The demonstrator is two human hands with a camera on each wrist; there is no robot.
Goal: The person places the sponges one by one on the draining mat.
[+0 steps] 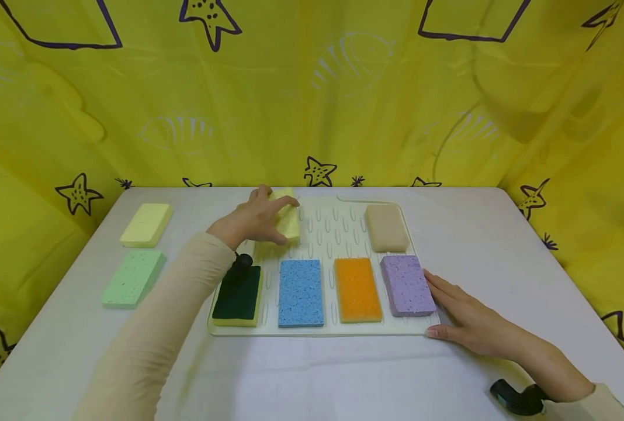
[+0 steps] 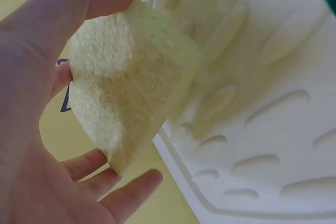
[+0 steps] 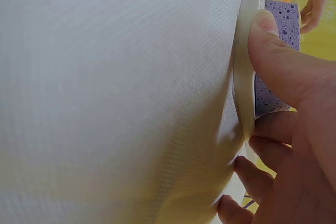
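The pale yellow sponge [image 1: 289, 223] is in the left hand [image 1: 259, 217], pinched between thumb and fingers — the nearer hand by far, as the right hand [image 1: 470, 320] lies well apart, toward the person and to the right. Its long axis, partly covered, seems to run away from the person, much like that of the blue sponge [image 1: 300, 295] on the left hand's near side; whether it touches the ribbed tray [image 1: 338, 245] beneath cannot be told. The right hand rests with fingers extended at the tray's rim, just beside the purple sponge [image 1: 408, 286], holding no sponge.
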